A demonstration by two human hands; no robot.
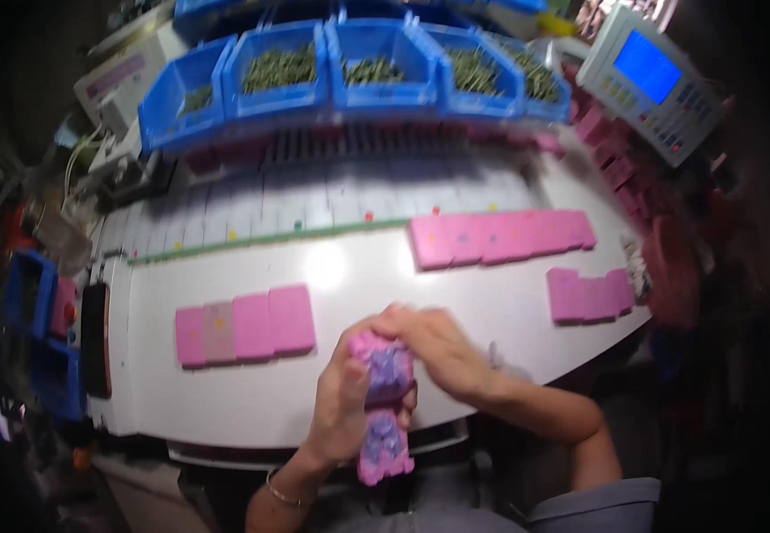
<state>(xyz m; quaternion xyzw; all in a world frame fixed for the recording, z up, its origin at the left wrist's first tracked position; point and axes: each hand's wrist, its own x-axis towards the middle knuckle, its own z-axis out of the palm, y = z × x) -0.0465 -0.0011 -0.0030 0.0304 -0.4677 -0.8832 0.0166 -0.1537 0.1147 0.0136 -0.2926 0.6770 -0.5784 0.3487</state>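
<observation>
My left hand [338,404] grips a pink rubber mould [385,369] upright near the table's front edge, its fingers wrapped around it. The mould's near face is purple and uneven. Below it hangs a second pink piece [385,449] with a purple patch, apparently its other half; whether the two are joined I cannot tell. My right hand [443,346] lies over the mould's top end, its fingers bent together against it and partly over the left fingers. Motion blurs the right fingertips.
Pink blocks lie in a row on the left [274,322], at the back right [500,237] and at the right edge [589,295]. Blue bins [278,75] of thin greenish pieces line the back. A blue-screened control panel [650,75] stands at the far right, a dark flat slab [95,342] at the left.
</observation>
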